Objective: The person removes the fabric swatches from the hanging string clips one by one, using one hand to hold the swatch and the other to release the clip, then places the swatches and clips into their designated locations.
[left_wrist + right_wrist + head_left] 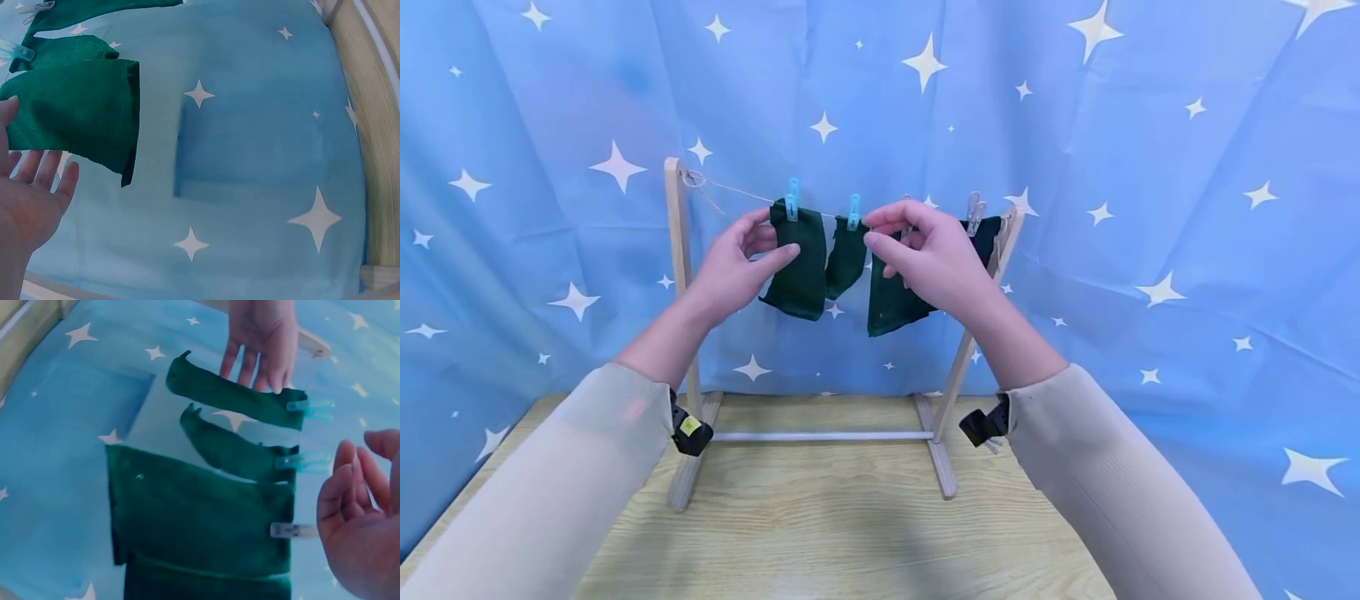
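Observation:
Several dark green cloth pieces hang from a string, held by clothespins. My left hand is at the leftmost cloth, thumb over its front and fingers by its side edge. In the left wrist view the fingers extend loosely below that cloth; no firm pinch shows. Blue clothespins hold this cloth and a narrower one. My right hand hovers before the line, beside the second blue clothespin. The right wrist view shows its fingers loosely bent, holding nothing, apart from the clothespins.
A wooden stand carries the string between its left post and right post. A white bar joins its feet above the wooden table. To the right hang a larger green cloth and another with a clear clothespin. Behind is a star-patterned blue curtain.

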`<state>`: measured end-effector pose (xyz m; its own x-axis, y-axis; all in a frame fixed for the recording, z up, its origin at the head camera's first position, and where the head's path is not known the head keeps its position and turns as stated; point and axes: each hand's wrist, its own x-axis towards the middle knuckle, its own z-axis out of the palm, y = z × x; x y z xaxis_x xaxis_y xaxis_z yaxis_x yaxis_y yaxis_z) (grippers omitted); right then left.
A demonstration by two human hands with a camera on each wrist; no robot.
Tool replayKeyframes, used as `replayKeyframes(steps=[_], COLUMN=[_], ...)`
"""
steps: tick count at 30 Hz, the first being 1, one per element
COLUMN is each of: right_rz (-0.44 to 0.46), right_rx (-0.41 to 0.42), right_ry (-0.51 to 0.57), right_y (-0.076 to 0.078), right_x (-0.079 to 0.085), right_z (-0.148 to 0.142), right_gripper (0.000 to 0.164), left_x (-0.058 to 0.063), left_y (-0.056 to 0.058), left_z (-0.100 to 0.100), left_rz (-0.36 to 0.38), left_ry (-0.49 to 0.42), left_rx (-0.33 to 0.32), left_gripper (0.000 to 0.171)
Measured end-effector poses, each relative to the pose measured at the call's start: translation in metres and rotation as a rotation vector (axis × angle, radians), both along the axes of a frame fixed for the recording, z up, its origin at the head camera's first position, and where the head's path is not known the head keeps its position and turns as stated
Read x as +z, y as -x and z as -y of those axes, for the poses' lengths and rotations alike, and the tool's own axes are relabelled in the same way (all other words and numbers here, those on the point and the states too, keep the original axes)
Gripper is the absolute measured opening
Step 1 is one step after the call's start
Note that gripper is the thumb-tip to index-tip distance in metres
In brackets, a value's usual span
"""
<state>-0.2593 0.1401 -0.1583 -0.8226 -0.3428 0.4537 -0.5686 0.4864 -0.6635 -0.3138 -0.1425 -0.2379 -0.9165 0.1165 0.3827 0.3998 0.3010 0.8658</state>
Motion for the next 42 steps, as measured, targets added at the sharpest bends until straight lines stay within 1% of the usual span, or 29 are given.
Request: replayKeyframes(steps=[2,4,7,10,13,16,19,25,28,32,36,42], right_rz=[-0.005,-0.008,-0.007,-0.002,0.006,0.022,0.057,0.159,0.191,0.207,0.217,0.190], right_rx=[0.002,0.006,0.013,0.014,0.013,0.003,-0.022,-0.038,-0.051,-0.062,-0.057,-0.087], right_ry=[0.007,0.012,0.013,0.021,0.034,0.030,0.000,-0.025,-0.032,-0.026,-0.025,0.001], right_y=[0.002,0.005,0.010,0.015,0.019,0.022,0.024,0.029,0.033,0.037,0.038,0.038], right_x=[0.005,0.009,0.015,0.020,0.023,0.026,0.029,0.033,0.032,0.030,0.027,0.021], right_z=[0.008,0.016,0.029,0.040,0.050,0.059,0.069,0.088,0.094,0.097,0.101,0.108], right_gripper=[0.031,0.030,0.031,0.031,0.034,0.039,0.047,0.060,0.063,0.064,0.063,0.057], left_x=[0.001,0.002,0.002,0.001,-0.001,-0.002,-0.002,0.000,0.000,-0.001,-0.003,-0.004], left_y=[0.003,0.004,0.005,0.004,0.003,0.004,0.005,0.006,0.005,0.003,0.000,-0.003], left_z=[-0.002,-0.003,-0.004,-0.005,-0.006,-0.007,-0.007,-0.007,-0.007,-0.009,-0.007,-0.001], left_rz=[0.014,0.020,0.019,0.019,0.029,0.046,0.060,0.053,0.058,0.049,0.037,0.054], left_ry=[-0.028,-0.056,-0.102,-0.119,-0.130,-0.147,-0.174,-0.196,-0.195,-0.189,-0.183,-0.170], left_rx=[0.004,0.017,0.037,0.059,0.064,0.057,0.038,0.000,-0.016,-0.042,-0.055,-0.068], left_gripper=[0.082,0.078,0.064,0.048,0.041,0.040,0.038,0.034,0.037,0.041,0.038,0.039])
